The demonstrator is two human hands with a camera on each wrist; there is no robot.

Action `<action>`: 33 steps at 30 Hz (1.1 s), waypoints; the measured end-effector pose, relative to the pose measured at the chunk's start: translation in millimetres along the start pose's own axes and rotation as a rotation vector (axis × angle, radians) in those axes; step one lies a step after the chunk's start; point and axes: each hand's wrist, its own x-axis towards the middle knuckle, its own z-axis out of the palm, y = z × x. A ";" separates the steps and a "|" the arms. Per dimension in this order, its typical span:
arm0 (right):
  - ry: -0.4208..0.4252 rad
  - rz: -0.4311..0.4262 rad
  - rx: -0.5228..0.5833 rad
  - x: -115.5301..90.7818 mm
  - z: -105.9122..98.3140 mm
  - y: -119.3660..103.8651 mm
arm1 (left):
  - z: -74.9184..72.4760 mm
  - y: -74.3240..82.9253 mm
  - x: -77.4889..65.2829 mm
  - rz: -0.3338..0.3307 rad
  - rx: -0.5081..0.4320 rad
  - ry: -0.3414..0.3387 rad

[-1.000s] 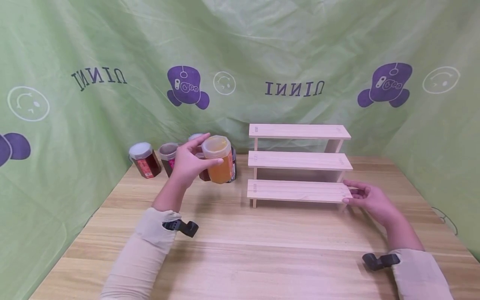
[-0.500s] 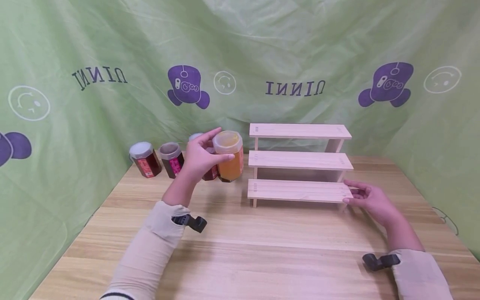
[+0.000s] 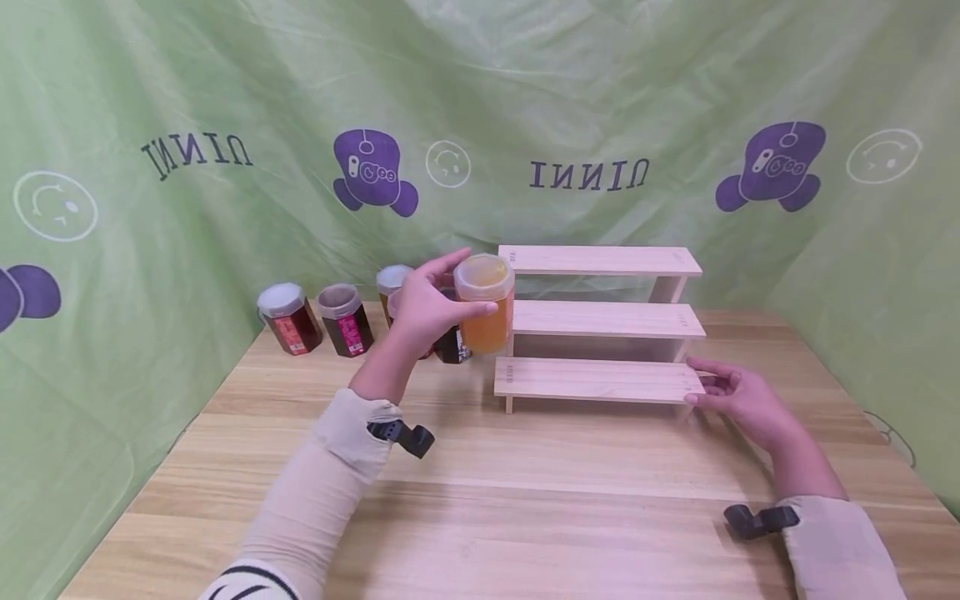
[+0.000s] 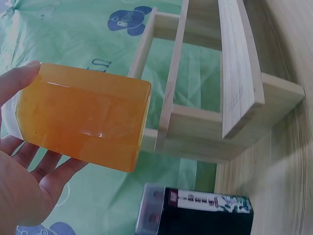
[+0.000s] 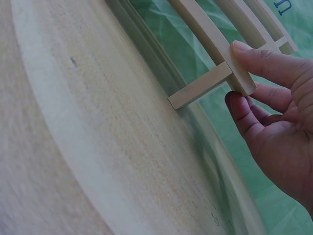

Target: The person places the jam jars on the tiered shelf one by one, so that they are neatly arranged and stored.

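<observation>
My left hand [image 3: 435, 307] grips a jar of amber honey-coloured contents [image 3: 484, 312] near its pale lid, holding it up beside the left end of a three-tier wooden shelf [image 3: 600, 379]. In the left wrist view the amber jar [image 4: 83, 117] hangs in front of the shelf's side, above a dark jar with a white label [image 4: 210, 208]. At the shelf's other end, my right hand [image 3: 742, 400] pinches the right end of the lowest board. The right wrist view shows thumb and fingers [image 5: 239, 110] around that board's end [image 5: 242, 81].
Left of the shelf, several lidded jars stand on the wooden table [image 3: 465, 500], among them a red-labelled jar [image 3: 294, 321] and a dark jar with a pink label [image 3: 347, 321]. Others are partly hidden behind my left hand. A green printed cloth [image 3: 480, 100] hangs behind.
My left hand has carried the amber jar rightward and slightly up, from over the other jars to the shelf's left end. My right hand keeps its hold on the lowest board.
</observation>
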 end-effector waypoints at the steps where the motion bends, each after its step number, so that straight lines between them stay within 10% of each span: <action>1: -0.001 0.000 0.003 0.0 -0.1 0.0 | 2.3 0.4 0.8 0.004 -0.002 -0.003; 33: -0.001 0.016 0.014 -0.5 -0.6 -5.2 | 76.4 34.3 33.5 0.103 -0.108 -0.047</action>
